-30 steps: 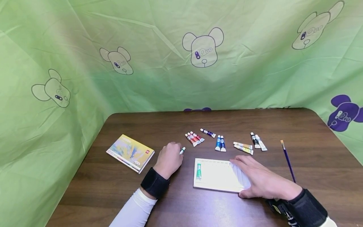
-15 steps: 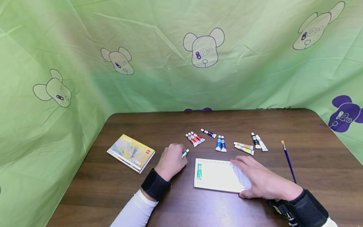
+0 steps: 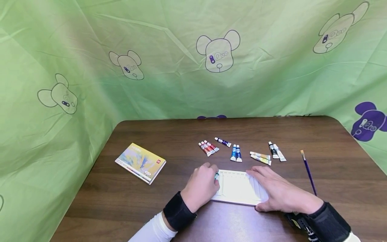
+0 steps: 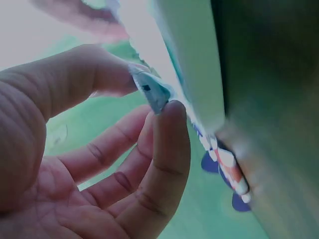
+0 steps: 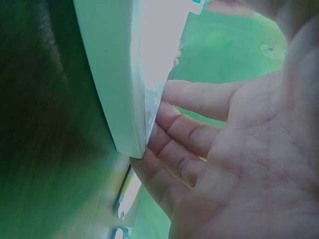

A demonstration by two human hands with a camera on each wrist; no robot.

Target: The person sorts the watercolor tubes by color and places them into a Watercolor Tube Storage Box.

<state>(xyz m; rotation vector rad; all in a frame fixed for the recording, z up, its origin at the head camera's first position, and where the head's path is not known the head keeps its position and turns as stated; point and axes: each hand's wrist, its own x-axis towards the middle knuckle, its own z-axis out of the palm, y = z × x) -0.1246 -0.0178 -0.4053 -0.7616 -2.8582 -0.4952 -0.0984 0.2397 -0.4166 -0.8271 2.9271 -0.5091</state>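
In the head view my left hand [image 3: 201, 185] is at the left end of a shallow white tray [image 3: 237, 188]. Between thumb and index finger it pinches a small teal-capped paint tube [image 3: 216, 175]; the left wrist view shows the crimped, pale end of this paint tube [image 4: 153, 89] close beside the tray's inside. My right hand [image 3: 276, 193] holds the tray's right end, thumb at the near edge and fingers at the far one. Up close, the fingertips touch the tray's wall [image 5: 112, 84]. A green tube lying in the tray's left end is hidden behind my left hand.
Behind the tray lie red tubes [image 3: 208, 148], a purple tube [image 3: 222, 142], blue tubes [image 3: 236, 153], yellow-orange tubes [image 3: 260, 158], and a black tube [image 3: 273, 150] beside a white tube [image 3: 279, 153]. A paintbrush [image 3: 308, 173] lies right, a yellow box [image 3: 140, 163] left.
My left hand has carried the teal-capped tube rightward from the bare table to the tray's left end, covering the green tube there. My right hand has stayed on the tray.
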